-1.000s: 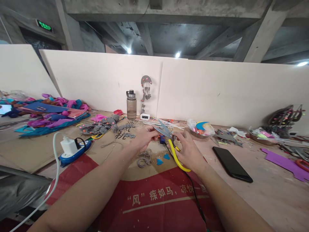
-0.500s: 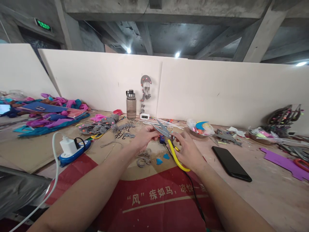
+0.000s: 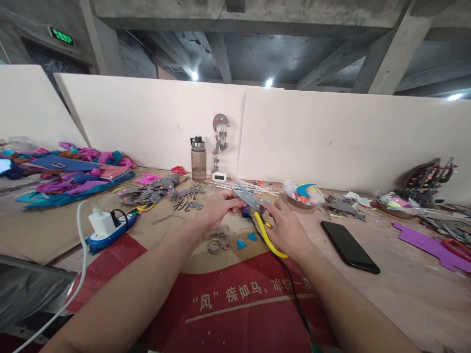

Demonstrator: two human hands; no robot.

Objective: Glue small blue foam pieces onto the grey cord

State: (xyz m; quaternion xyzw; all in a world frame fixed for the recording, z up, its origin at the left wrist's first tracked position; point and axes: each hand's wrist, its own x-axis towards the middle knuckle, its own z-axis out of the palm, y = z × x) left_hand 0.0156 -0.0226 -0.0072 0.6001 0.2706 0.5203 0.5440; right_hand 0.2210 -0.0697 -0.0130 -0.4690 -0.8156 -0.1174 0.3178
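Observation:
My right hand is wrapped around the yellow handles of a pair of scissors, whose blades point away and to the left. The blades lie close together. At their tips my left hand is closed in a pinch; whatever sits between its fingertips is too small to make out. Below the hands, two small blue felt pieces lie on the brown paper, beside a loose coil of grey cord. A small dark blue device with a black cable is partly hidden between the hands.
A black phone lies to the right, near a purple felt sheet. A water bottle and a small clock stand at the back. On the left are a power strip and grey felt pieces.
The scissor blades have come closer together in my right hand. My left hand stays pinched at nearly the same place. The whole view has shifted slightly.

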